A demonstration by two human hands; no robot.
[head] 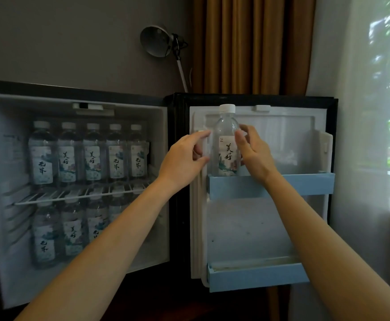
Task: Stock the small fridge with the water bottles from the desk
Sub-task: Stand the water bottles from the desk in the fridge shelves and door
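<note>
Stretches both bare arms toward the open white-lined door of the small black fridge. Holds the left hand released, fingers loosely curved and gripping nothing, just left of a clear plastic water bottle with white cap and painted label. Places the right hand at the bottle's other side, fingertips seemingly touching it; cannot tell whether gripping or merely resting. Leaves the bottle upright between both hands, in the pale blue upper door shelf. Shows, well left of the left hand, rows of similar labelled bottles on and below a white wire rack.
</note>
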